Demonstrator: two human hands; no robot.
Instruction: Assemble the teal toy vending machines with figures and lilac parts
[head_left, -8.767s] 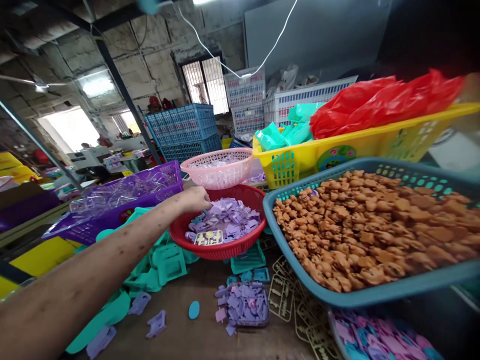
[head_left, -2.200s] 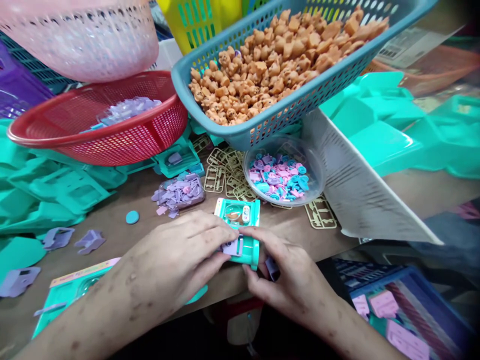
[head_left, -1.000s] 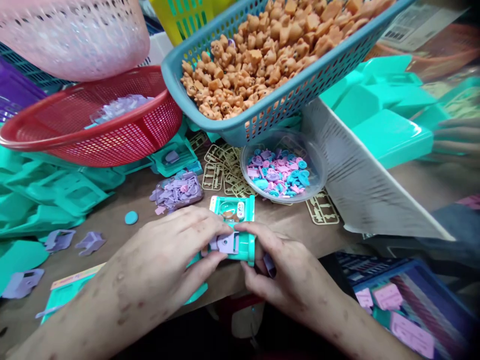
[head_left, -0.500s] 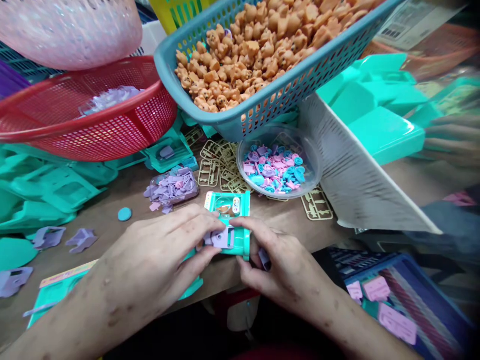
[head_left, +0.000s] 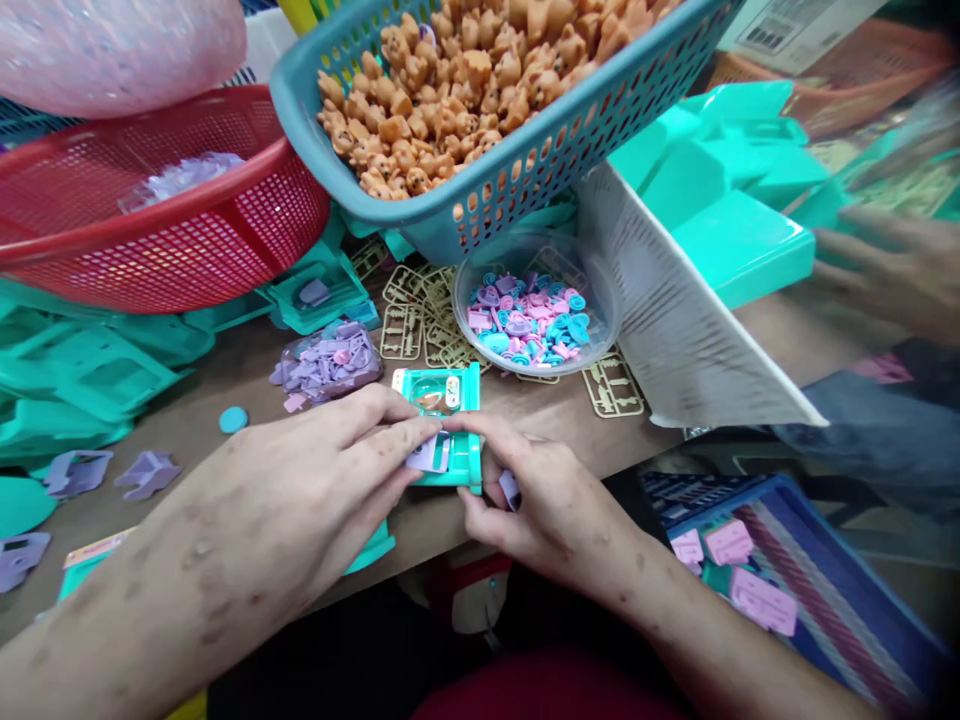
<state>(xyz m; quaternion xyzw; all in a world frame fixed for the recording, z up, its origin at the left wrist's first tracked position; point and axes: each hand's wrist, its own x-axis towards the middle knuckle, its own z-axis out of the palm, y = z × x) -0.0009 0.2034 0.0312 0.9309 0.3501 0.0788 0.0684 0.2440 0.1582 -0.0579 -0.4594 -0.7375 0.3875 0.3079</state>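
A small teal plastic toy body [head_left: 447,428] lies at the near edge of the brown table [head_left: 225,380]. My left hand [head_left: 315,480] holds its left side, thumb and forefinger on a lilac piece [head_left: 429,453] set against the toy's front. My right hand [head_left: 536,495] grips the toy's right side, with a second lilac piece [head_left: 510,490] tucked under its fingers. Just beyond the toy sit a small clear tub of lilac pieces [head_left: 328,362] and a clear bowl of pink and blue pieces [head_left: 534,318].
A red basket [head_left: 150,225] of lilac parts and a blue basket [head_left: 495,180] of tan figures hang over the table's back. Teal shells [head_left: 90,370] pile at left and right. Tan sprues [head_left: 420,320] lie mid-table. Another person's hand [head_left: 892,265] shows at right. A blue crate [head_left: 765,580] sits below.
My left hand came back from the red basket to the table edge. Since then both hands stay on the teal toy, pressing the lilac piece at its front; the view has drifted slightly.
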